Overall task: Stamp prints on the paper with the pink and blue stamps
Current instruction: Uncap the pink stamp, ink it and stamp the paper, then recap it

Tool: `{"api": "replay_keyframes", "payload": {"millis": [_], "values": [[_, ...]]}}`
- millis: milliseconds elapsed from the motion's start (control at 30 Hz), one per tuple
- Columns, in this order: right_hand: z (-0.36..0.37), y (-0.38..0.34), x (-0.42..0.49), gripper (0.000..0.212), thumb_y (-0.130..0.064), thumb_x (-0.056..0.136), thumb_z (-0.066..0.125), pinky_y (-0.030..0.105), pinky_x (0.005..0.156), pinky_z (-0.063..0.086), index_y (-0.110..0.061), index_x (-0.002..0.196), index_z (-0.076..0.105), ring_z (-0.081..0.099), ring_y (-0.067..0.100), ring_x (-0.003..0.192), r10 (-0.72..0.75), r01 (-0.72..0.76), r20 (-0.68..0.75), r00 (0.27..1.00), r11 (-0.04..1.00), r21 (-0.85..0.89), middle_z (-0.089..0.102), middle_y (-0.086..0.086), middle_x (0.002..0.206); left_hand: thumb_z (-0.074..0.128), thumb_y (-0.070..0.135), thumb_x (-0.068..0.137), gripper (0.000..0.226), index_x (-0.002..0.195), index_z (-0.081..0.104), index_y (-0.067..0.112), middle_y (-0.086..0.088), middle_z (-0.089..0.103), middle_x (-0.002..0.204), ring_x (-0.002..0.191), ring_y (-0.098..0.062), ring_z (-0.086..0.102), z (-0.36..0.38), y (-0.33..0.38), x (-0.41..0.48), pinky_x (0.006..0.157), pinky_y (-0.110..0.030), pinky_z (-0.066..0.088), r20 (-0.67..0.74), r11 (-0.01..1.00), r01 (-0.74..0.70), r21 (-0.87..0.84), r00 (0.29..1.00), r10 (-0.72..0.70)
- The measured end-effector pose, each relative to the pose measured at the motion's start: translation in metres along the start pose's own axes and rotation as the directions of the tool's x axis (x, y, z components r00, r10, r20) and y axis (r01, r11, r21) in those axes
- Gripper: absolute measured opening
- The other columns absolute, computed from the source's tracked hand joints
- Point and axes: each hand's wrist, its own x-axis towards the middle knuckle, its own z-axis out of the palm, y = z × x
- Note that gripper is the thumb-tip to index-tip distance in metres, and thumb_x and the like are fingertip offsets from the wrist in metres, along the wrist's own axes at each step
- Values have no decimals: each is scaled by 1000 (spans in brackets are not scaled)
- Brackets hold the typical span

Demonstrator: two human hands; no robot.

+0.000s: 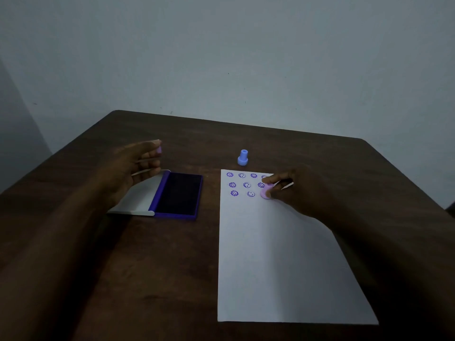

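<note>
Dim room, brown table (172,254): right hand (293,193) pinches the pink stamp (265,192) onto the paper (270,267), filling row three; left hand (138,163) hovers loosely open. Next, lift cleanly.

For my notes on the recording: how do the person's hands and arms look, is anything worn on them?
Both forearms are bare, with no sleeves in view. The left hand and right hand show no gloves, rings or watch. Lighting is dim, so small details cannot be told.

Around the open ink pad (178,195), bare table (152,267) lies nearer; the blue stamp (243,158) stands beyond-right, seemingly alone.
</note>
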Motion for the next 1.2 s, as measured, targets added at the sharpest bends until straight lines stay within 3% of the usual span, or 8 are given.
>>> {"api": "replay_keyframes", "payload": {"millis": [167,233,367,467,633,833,1033,1200], "values": [[-1,2,3,28,-27,74,84,10,65,41,-22,100,78,62,-4,64,-22,23,33,999,999,-26,70,-12,78,62,32,88,17,101,67,22,0,66,101,94,-15,62,1,-1,2,75,-29,50,4,1000,9,14,1000,-9],[-2,1,4,27,-28,76,82,5,63,39,-23,102,77,59,-11,62,-33,37,70,997,998,-50,66,-18,76,62,33,88,19,103,67,23,-1,66,103,96,-16,62,1,-2,2,75,-29,49,6,1000,12,23,1000,-12],[-3,1,8,29,-29,78,80,3,61,38,-23,107,77,64,6,70,-54,61,69,996,993,-102,77,0,83,65,36,80,25,102,67,23,-1,65,102,95,-16,61,3,-2,1,77,-29,49,27,1000,13,22,1000,-14],[-4,-2,7,29,-27,79,79,0,59,38,-21,107,76,57,4,61,-73,81,68,995,989,-125,76,-1,85,67,42,66,40,101,67,24,0,65,102,94,-15,61,4,-1,0,76,-29,49,38,1000,15,23,999,-16],[-2,1,5,27,-24,79,79,-2,62,37,-20,106,76,55,-17,60,-87,93,63,994,990,-102,66,-14,82,62,34,85,19,100,66,24,0,65,102,94,-15,61,3,-3,2,76,-29,48,26,999,11,32,1000,-12],[-1,4,4,25,-24,79,79,-2,62,37,-21,103,77,53,-23,60,-117,120,40,992,989,-92,74,-6,82,63,35,85,23,104,66,23,0,65,101,94,-14,61,3,-3,3,76,-28,49,32,999,21,32,999,-22],[-2,5,5,24,-25,79,78,0,62,37,-22,103,77,53,-23,61,-134,137,38,990,984,-113,72,-6,81,68,44,64,46,104,67,23,0,65,103,95,-15,62,5,-2,0,77,-29,49,34,999,22,24,999,-22],[-1,7,5,25,-26,78,79,0,60,37,-23,103,77,54,-21,60,-118,121,31,992,988,-92,67,-11,74,65,35,83,23,102,67,24,0,66,103,95,-14,62,4,-4,5,76,-29,50,19,999,22,34,1000,-23]]}}
